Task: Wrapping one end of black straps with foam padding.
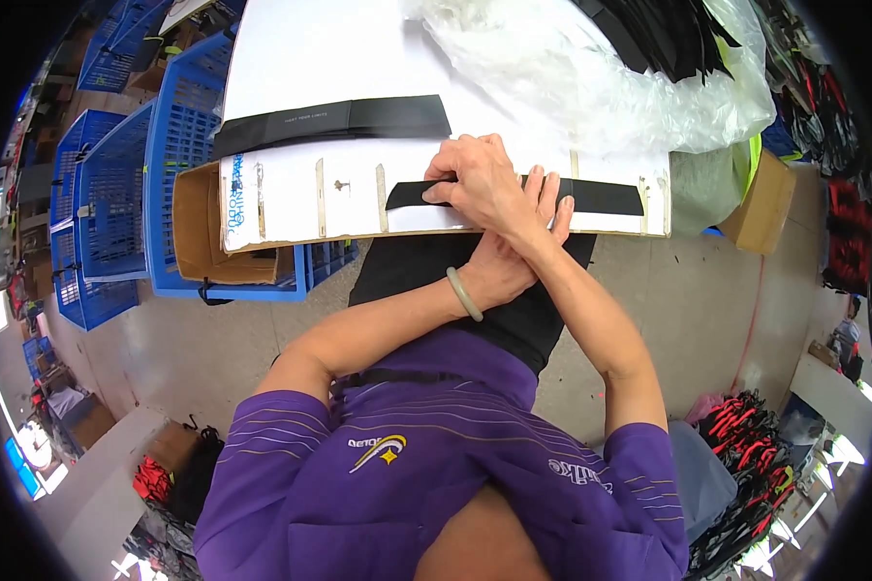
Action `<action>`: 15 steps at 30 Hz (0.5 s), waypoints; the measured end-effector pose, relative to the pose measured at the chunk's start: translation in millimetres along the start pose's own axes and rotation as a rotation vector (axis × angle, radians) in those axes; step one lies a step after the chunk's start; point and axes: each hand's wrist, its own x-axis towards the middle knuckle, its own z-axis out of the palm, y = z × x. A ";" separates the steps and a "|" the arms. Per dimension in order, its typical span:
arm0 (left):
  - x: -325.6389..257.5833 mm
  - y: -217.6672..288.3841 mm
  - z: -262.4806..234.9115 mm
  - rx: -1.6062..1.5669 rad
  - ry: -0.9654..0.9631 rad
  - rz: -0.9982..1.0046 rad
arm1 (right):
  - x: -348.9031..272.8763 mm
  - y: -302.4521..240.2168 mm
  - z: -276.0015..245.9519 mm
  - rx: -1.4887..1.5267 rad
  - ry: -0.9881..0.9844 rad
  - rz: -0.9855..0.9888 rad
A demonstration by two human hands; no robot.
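Head view: from where I stand, a person in a purple shirt leans over a white table, bare forearms crossed.
Narrow black strip: the strip lies flat along the table's near edge, right of that edge's middle.
Right hand: this hand crosses above the other wrist, its bent fingers close together at the strip's left part; I cannot tell whether they pinch it or only press.
Left hand: wearing a pale bangle, this hand passes underneath, its straight, slightly parted fingers resting on the strip, right of the other hand.
Wider black strip: another piece, faintly printed, lies toward the table's left side, beyond the narrow one.
Plastic bag: clear, crumpled film covers the table's far right, with dark strips bundled there.
Blue crates: these stand left of the table.
Risk: crossed wrists could bump and drag the strip crooked; uneven pressure might crease it, or a tug toward the body slide it off the table's near edge.
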 end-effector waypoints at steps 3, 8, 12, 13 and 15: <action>2.0 3.5 2.4 -0.002 -0.007 0.005 | -0.7 3.6 -1.8 0.017 -0.005 0.030; 2.0 0.4 3.2 -0.037 -0.068 0.027 | -2.2 11.8 5.1 -0.092 0.006 -0.026; 0.3 -2.6 -3.7 -0.002 -0.086 0.039 | -3.7 3.4 9.3 0.043 0.095 -0.018; 0.1 -3.7 -0.7 -0.022 -0.082 0.063 | -4.6 2.3 7.8 0.118 0.147 -0.016; -0.3 -3.8 3.4 -0.068 -0.043 0.032 | -7.2 2.3 2.1 0.441 0.293 0.051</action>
